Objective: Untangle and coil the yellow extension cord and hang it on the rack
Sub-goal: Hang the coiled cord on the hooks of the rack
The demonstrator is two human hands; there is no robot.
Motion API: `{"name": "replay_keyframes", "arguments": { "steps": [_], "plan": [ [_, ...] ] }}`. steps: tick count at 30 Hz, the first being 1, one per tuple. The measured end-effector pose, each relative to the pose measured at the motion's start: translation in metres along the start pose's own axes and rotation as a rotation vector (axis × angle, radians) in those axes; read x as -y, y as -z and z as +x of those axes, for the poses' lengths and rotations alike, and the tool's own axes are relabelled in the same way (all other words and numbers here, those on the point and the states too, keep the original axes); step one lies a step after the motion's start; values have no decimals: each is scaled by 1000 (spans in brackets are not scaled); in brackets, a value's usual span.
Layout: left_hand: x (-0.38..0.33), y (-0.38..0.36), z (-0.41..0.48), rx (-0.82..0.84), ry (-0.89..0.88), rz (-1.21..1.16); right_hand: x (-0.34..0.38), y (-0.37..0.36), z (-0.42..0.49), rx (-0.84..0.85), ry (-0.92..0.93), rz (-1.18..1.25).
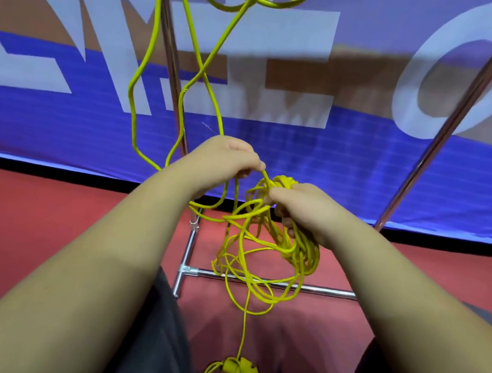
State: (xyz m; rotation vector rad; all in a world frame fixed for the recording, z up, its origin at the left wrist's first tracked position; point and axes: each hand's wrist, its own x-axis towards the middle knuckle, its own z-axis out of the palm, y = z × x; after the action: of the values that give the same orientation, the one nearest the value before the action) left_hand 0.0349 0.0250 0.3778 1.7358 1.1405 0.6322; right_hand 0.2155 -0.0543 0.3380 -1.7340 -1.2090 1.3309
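Left hand [226,159] and right hand [305,209] fingers grasp the tangled yellow extension cord [285,182]; upper loops, chrome tube rack [318,290] cropped.

Cord [261,246]: yellow, thin, tangled. Loops hang at the top between the uprights of the rack [271,283]. Strands drop to a knotted bundle above its base crossbar. Socket end [241,372] lies on the red floor. Rack: chrome tube, standing.
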Motion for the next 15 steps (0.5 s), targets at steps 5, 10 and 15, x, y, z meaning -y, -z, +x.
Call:
{"name": "replay_keyframes", "arguments": {
  "steps": [5,10,15],
  "plan": [
    [-6,11,-1,-225,77,-214,-6,4,16,-109,-86,35],
    [-11,50,-4,-534,38,-814,-41,21,38,-256,-259,-19],
    [5,94,-12,-801,26,-736,-64,50,37,-389,-242,-312]
  ]
}}
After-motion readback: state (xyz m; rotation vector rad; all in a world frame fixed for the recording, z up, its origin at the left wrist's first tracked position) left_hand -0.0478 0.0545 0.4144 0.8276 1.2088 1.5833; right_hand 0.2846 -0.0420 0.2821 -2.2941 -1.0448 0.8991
